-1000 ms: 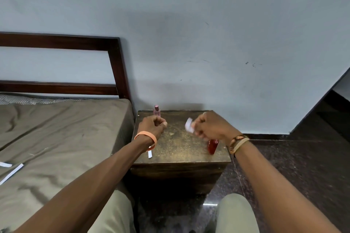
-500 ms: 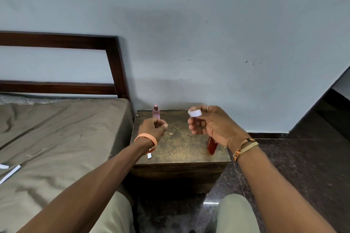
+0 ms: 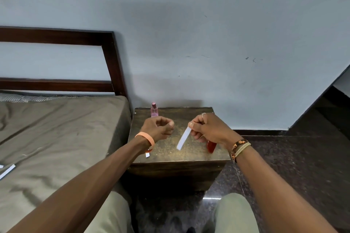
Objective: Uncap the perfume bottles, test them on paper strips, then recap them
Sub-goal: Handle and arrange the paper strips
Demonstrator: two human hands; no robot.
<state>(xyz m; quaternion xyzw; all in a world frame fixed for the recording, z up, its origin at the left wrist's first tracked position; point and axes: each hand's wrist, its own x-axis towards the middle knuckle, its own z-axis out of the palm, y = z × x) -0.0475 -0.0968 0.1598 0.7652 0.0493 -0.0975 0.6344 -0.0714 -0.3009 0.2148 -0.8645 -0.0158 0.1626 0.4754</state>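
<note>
A small pink perfume bottle [image 3: 154,110] with its cap on stands at the back left of the dark wooden bedside table [image 3: 189,157]. A red bottle [image 3: 211,146] stands near the table's right edge, mostly hidden behind my right wrist. My right hand [image 3: 210,128] pinches the top of a white paper strip [image 3: 183,138], which hangs down and to the left over the tabletop. My left hand [image 3: 158,127] hovers above the table's left side with fingers curled and nothing visible in it. Another white strip [image 3: 147,154] peeks out under my left wrist.
A bed with an olive sheet [image 3: 56,138] and a dark wooden headboard [image 3: 111,62] adjoins the table on the left; white paper strips [image 3: 7,171] lie on it at the far left. A pale wall stands behind. Dark polished floor [image 3: 303,166] spreads to the right. My knees sit below.
My right hand has turned, and the paper strip that looked bunched between its fingers now hangs out at full length. My left hand has barely moved.
</note>
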